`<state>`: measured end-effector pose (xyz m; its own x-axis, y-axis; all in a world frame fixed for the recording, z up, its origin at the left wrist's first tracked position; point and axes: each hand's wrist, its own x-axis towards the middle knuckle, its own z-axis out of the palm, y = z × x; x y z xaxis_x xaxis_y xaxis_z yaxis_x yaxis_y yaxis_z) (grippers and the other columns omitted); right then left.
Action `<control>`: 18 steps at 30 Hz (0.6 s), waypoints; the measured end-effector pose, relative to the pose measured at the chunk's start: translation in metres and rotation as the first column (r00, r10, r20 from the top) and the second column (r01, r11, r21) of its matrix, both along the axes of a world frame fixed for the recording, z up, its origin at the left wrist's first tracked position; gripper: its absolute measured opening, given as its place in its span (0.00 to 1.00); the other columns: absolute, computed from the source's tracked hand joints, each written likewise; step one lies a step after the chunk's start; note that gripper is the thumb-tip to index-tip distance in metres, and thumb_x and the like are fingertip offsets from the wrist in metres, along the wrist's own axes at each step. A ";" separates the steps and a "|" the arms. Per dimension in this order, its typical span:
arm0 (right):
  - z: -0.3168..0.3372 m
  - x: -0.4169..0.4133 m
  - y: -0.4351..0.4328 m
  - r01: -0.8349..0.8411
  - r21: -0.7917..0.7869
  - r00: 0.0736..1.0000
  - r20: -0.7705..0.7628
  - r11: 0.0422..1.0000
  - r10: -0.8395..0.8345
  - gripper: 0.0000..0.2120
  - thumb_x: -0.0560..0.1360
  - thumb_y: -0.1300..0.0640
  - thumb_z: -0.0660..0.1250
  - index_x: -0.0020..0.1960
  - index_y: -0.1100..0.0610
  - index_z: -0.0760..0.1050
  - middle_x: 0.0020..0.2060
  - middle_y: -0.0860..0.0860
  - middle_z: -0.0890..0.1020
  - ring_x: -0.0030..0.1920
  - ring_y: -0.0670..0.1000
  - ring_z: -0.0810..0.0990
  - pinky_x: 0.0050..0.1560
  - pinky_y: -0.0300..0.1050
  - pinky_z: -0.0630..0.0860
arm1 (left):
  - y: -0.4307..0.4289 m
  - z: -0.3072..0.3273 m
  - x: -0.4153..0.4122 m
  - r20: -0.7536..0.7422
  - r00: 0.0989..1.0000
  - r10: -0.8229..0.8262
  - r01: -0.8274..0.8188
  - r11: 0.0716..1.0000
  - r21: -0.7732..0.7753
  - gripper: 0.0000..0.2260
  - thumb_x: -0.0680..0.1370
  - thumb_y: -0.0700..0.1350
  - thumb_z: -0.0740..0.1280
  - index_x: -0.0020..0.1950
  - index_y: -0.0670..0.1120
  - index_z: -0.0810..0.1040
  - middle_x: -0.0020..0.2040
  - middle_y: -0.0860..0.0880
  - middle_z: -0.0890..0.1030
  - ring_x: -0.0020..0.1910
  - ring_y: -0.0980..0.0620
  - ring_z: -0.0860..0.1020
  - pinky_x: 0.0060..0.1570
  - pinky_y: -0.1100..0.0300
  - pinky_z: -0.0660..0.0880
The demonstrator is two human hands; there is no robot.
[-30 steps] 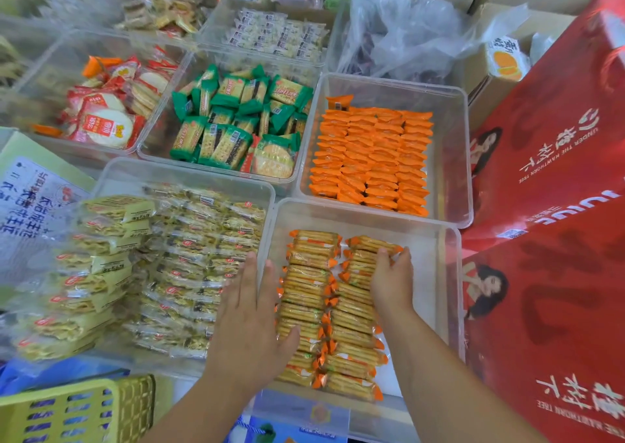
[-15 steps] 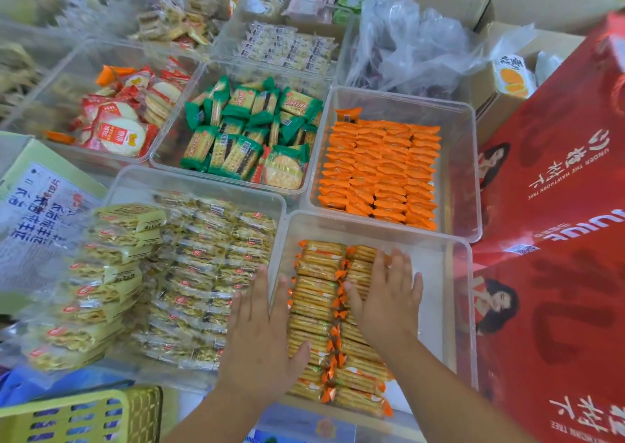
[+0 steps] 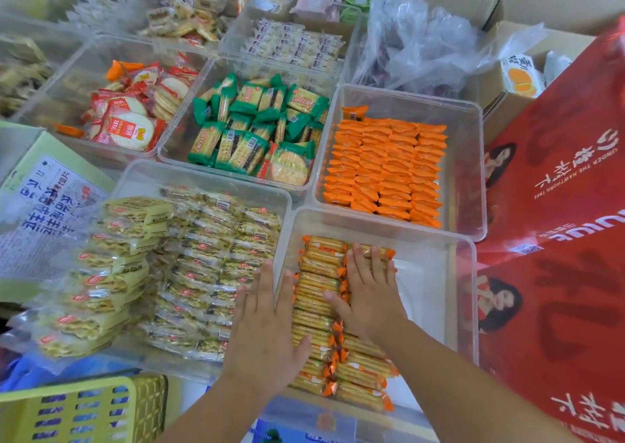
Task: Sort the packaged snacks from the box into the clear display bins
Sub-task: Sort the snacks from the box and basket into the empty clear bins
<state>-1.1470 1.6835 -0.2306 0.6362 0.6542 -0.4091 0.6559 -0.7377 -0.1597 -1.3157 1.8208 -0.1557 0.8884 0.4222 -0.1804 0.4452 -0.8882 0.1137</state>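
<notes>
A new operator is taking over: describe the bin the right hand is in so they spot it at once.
Start at the big red box on the right. The clear bin just left of it, nearest the person, is the one. Only it holds two rows of golden packs with orange ends, under the right hand.

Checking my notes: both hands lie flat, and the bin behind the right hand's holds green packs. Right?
No: in the head view that bin holds orange packs; the green packs sit one bin left. The left hand and right hand do lie flat.
</notes>
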 end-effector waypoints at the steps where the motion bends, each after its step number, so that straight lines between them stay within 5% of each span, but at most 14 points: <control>1: 0.005 0.002 -0.001 0.000 0.018 1.000 -0.030 1.000 0.001 0.45 0.73 0.25 0.30 0.81 0.52 0.30 0.79 0.48 0.30 0.76 0.54 0.23 0.76 0.60 0.28 | 0.000 0.000 0.000 -0.007 1.000 0.005 -0.005 1.000 -0.004 0.48 0.69 0.64 0.76 0.80 0.40 0.66 0.79 0.32 0.62 0.76 0.32 0.68 0.71 0.35 0.67; 6: 0.019 -0.021 -0.033 -0.007 0.187 0.998 0.061 0.982 -0.004 0.37 0.80 0.30 0.37 0.80 0.51 0.31 0.80 0.50 0.34 0.80 0.52 0.30 0.78 0.58 0.32 | 0.000 -0.003 0.000 -0.010 1.000 0.011 -0.011 1.000 -0.025 0.49 0.69 0.63 0.76 0.81 0.39 0.62 0.81 0.32 0.59 0.78 0.32 0.64 0.73 0.34 0.62; 12: -0.001 -0.058 -0.058 -0.026 -0.087 0.996 0.077 0.996 0.033 0.38 0.79 0.29 0.34 0.80 0.50 0.32 0.79 0.54 0.30 0.78 0.59 0.27 0.75 0.67 0.31 | 0.001 -0.009 -0.001 -0.028 1.000 0.009 -0.011 0.999 -0.054 0.48 0.75 0.65 0.67 0.84 0.43 0.48 0.83 0.35 0.45 0.83 0.35 0.50 0.78 0.37 0.48; 18: -0.008 -0.061 -0.044 -0.049 -0.098 0.999 -0.015 0.994 0.048 0.38 0.76 0.29 0.32 0.76 0.47 0.22 0.75 0.54 0.22 0.73 0.59 0.19 0.75 0.64 0.29 | 0.001 -0.012 0.000 -0.053 0.998 0.020 -0.023 0.998 -0.063 0.48 0.78 0.66 0.61 0.83 0.46 0.33 0.82 0.38 0.33 0.83 0.38 0.39 0.79 0.40 0.40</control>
<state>-1.2085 1.6395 -0.2381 0.5990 0.6403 -0.4809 0.6895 -0.7178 -0.0969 -1.3158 1.8219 -0.1676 0.8678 0.4273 -0.2538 0.4710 -0.8701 0.1455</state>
